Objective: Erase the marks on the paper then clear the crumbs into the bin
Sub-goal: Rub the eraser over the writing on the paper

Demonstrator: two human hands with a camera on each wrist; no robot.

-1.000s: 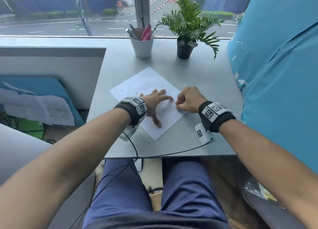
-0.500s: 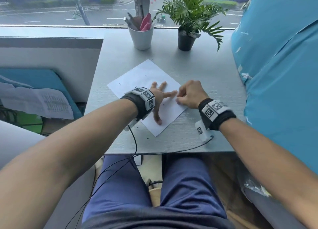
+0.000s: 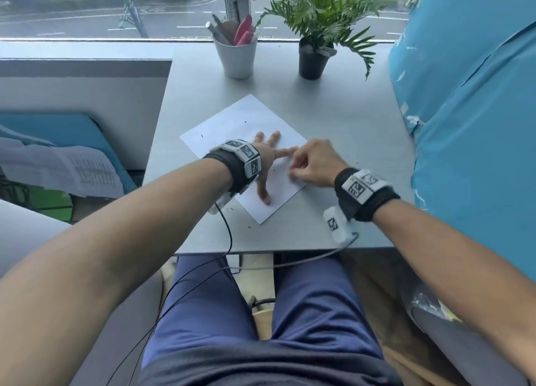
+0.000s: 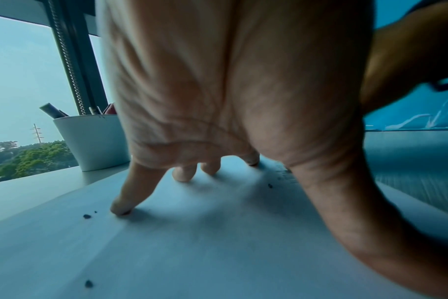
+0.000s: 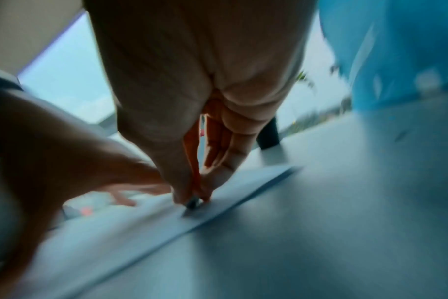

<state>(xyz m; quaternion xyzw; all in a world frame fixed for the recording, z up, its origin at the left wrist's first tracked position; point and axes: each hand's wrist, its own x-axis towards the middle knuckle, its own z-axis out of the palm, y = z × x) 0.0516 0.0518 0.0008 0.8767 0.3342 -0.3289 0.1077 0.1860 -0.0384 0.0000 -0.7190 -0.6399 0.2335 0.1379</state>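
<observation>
A white sheet of paper lies askew on the grey desk. My left hand presses it flat with fingers spread, fingertips down on the sheet. My right hand is at the paper's right edge, thumb and fingers pinching a small dark eraser against the sheet; the right wrist view is blurred. Dark crumbs lie on the paper near my left little finger, and more crumbs dot the desk by the sheet's near corner. No bin is in view.
A white cup of pens and a potted plant stand at the desk's far edge by the window. A blue covered surface rises along the right. A grey partition borders the left. Cables hang over the near edge.
My right hand has shifted a little left and farther along the paper's right edge, now close to my left index finger. My left hand stays pressed on the sheet. The head view has tilted downward.
</observation>
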